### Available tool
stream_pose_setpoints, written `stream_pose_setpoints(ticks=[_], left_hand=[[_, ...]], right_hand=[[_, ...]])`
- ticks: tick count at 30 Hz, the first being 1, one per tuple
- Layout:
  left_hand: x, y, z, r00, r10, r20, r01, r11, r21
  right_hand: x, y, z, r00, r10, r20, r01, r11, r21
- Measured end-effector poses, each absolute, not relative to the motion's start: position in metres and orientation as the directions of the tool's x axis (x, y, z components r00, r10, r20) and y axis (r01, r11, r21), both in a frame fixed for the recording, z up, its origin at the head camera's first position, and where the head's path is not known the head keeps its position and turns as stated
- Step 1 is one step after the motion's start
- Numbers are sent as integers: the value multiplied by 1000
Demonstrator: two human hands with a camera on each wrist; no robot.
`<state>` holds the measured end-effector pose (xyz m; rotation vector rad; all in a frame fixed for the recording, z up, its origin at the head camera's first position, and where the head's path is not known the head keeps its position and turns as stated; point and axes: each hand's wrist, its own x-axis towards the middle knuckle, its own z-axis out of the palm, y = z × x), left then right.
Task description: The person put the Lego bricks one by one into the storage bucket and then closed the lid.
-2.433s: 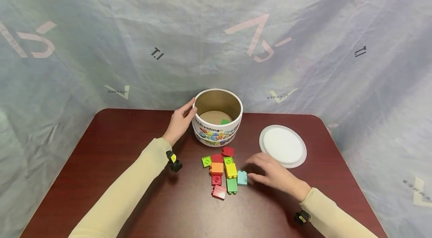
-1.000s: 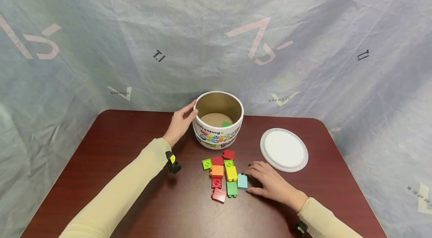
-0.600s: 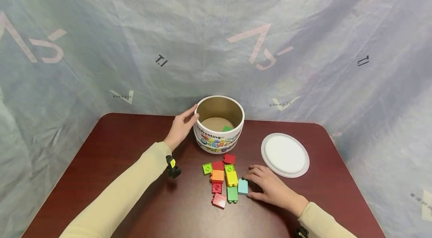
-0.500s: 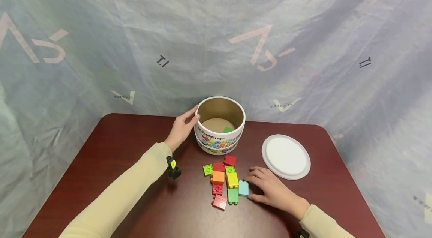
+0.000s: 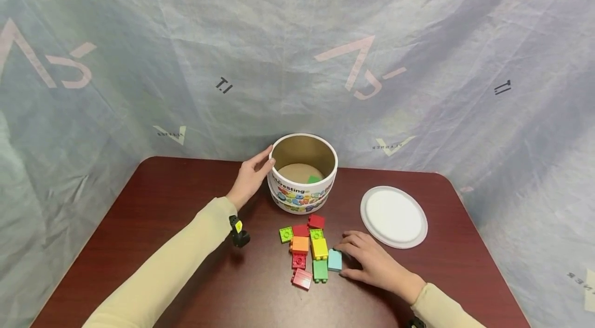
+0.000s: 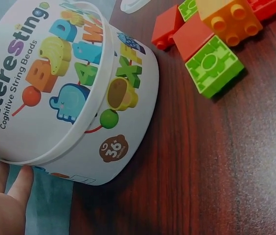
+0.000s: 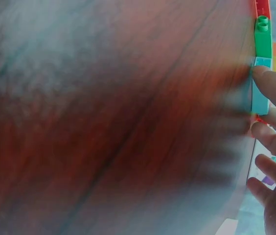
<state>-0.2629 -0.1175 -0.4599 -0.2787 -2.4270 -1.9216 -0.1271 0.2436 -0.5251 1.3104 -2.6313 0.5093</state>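
My left hand (image 5: pixel 248 178) rests its nearly straight fingers against the left side of a round white bucket (image 5: pixel 299 200) printed with "Interesting" and colourful letters. Fingertips touching the wall also show in the left wrist view. At the right of a cluster of toy building blocks, my right hand (image 5: pixel 374 264) has thumb and index finger at opposite ends of a light blue block (image 5: pixel 334 260), which still lies on the table. In the right wrist view the thumb (image 7: pixel 274 84) presses the block's near end; the other fingers are spread and loosely bent.
Beside the blue block lie a green block (image 5: pixel 320 270), a yellow block (image 5: pixel 319 248), an orange block (image 5: pixel 299 244) and several red and lime ones. A green piece (image 5: pixel 313 180) is inside the bucket. A white lid (image 5: pixel 394 216) lies at the right. Fabric (image 5: pixel 232 59) hangs behind the table.
My right hand has come nearer and its thumb and index finger have closed about the light blue block's ends. The left hand stays at the bucket. The head view has tilted up slightly.
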Motion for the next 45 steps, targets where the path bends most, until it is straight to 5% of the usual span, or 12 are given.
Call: stream_pose_setpoints(ticks=[27,45], left_hand=[[-263,-114,-467,-984,87,157,169,160,972],[-263,-114,-470,-977,73,203,212,161,964]], right_hand=[[-134,243,-521,-557,-778,292,-829,500,-250],[-150,249,-469,-570,-735,367,-821,532,-209]])
